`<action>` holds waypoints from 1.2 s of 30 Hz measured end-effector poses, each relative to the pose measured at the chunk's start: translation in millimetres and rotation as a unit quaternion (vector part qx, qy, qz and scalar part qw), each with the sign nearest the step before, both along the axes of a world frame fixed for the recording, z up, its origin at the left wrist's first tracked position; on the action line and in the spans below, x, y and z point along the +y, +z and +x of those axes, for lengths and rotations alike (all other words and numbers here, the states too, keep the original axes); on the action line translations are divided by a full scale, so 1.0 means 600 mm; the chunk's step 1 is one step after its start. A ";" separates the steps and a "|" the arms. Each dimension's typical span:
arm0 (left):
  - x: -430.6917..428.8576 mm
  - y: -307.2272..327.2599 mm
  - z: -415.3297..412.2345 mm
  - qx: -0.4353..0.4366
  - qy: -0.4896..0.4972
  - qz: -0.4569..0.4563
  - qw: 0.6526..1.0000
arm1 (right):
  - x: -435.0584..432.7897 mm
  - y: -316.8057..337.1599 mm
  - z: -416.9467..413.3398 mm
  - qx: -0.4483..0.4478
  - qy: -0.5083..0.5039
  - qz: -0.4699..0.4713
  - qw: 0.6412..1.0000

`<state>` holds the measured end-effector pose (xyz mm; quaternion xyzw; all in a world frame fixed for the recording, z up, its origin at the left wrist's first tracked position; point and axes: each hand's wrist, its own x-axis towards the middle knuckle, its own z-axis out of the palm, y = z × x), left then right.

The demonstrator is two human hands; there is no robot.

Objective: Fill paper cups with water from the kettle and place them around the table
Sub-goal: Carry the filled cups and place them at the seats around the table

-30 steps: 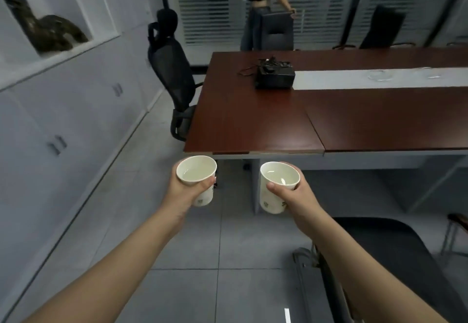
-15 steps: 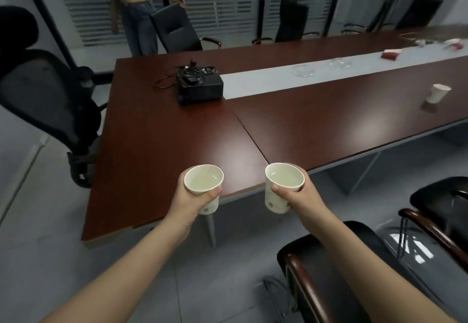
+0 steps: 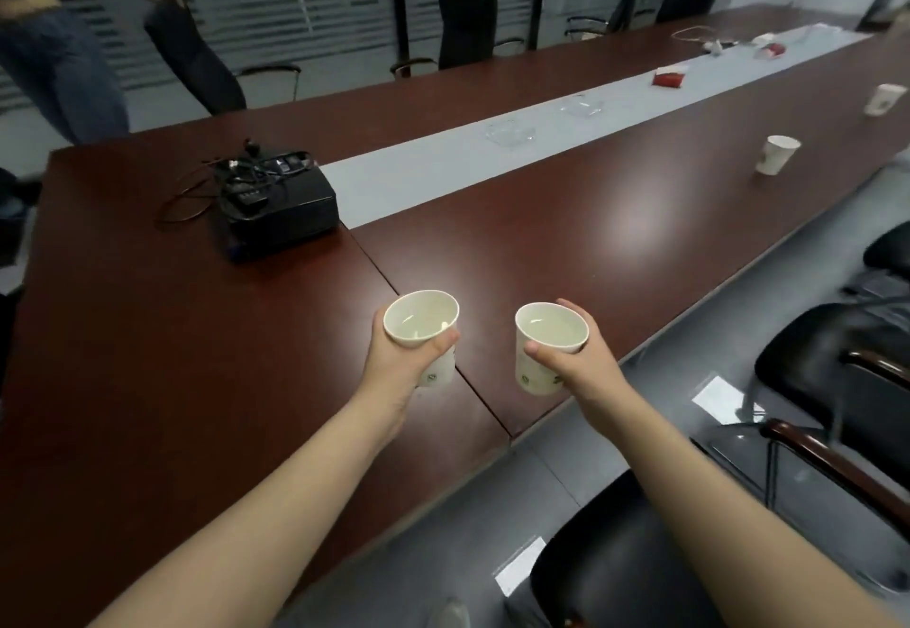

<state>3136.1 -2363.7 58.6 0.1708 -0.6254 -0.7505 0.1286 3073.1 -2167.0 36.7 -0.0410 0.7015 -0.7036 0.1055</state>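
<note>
Item 1: my left grip (image 3: 399, 361) curled round a water-filled paper cup (image 3: 421, 319), over the table (image 3: 197, 356) at 12 o'clock. Item 2: right grip (image 3: 586, 366) wraps a second cup (image 3: 551, 332), fingers mostly hidden behind it. A third cup (image 3: 777, 154) stands at 2 o'clock, contents unseen

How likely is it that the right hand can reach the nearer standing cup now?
Unlikely: the right hand grips a filled cup, and the standing cup sits far off along the table.

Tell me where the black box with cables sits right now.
Head view, left side: the black box sits on the table, at the left end of the grey strip.
</note>
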 end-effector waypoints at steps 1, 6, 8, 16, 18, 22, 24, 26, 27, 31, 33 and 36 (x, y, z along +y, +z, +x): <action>-0.004 -0.001 -0.021 -0.002 -0.009 0.005 1.000 | -0.002 -0.004 -0.015 0.001 -0.005 0.000 1.000; -0.024 -0.015 -0.134 -0.012 -0.053 -0.004 0.998 | -0.017 -0.024 -0.103 -0.008 -0.033 -0.009 0.999; -0.030 -0.023 -0.171 -0.018 -0.070 -0.006 0.997 | -0.023 -0.034 -0.138 -0.004 -0.044 -0.009 0.999; -0.041 -0.069 -0.272 -0.048 -0.085 -0.001 0.995 | -0.029 -0.079 -0.239 -0.003 -0.033 0.020 0.999; -0.042 -0.079 -0.290 -0.053 -0.086 0.000 0.995 | -0.027 -0.093 -0.257 -0.006 -0.041 0.028 0.999; -0.039 -0.095 -0.319 -0.059 -0.082 -0.006 0.995 | -0.020 -0.115 -0.282 -0.017 -0.049 0.030 0.998; -0.035 -0.104 -0.331 -0.059 -0.082 -0.017 0.995 | -0.017 -0.128 -0.292 -0.019 -0.057 0.030 0.998; -0.032 -0.112 -0.341 -0.057 -0.081 -0.020 0.995 | -0.015 -0.141 -0.299 -0.021 -0.063 0.030 0.997; -0.030 -0.118 -0.346 -0.057 -0.079 -0.020 0.995 | -0.014 -0.149 -0.303 -0.023 -0.065 0.033 0.997; -0.022 -0.134 -0.354 -0.067 -0.068 -0.020 0.995 | -0.010 -0.176 -0.310 -0.017 -0.080 0.044 0.996; -0.017 -0.144 -0.355 -0.071 -0.066 -0.020 0.995 | -0.009 -0.186 -0.310 -0.011 -0.083 0.043 0.996; -0.014 -0.160 -0.354 -0.068 -0.070 -0.025 0.995 | -0.008 -0.195 -0.308 -0.004 -0.078 0.045 0.996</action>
